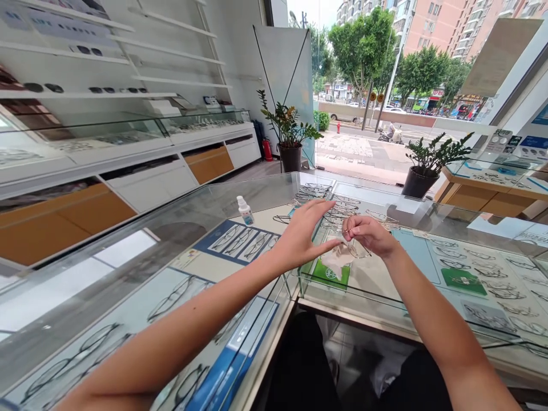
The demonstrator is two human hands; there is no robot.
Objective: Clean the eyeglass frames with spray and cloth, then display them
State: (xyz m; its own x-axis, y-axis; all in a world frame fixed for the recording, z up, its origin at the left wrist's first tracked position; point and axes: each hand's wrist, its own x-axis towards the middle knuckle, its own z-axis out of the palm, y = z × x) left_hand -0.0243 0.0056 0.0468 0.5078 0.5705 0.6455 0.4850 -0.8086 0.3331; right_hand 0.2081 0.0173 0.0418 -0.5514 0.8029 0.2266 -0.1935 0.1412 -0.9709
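My right hand (370, 234) is closed in a pinch on a thin-rimmed pair of glasses (356, 246), held just above the glass counter (180, 228). My left hand (306, 234) is beside it with fingers stretched out and apart, its thumb tip near the lens. Under the hands lies a white cloth (336, 258) on a green pad (327, 275). Several more pairs of glasses (338, 206) lie on the glass just beyond the hands.
A small white dropper bottle (245, 210) stands on the counter to the left. Glasses frames fill the cases below the glass. Wall shelves and cabinets run along the left. Two potted plants (291, 140) (428, 162) stand by the street window.
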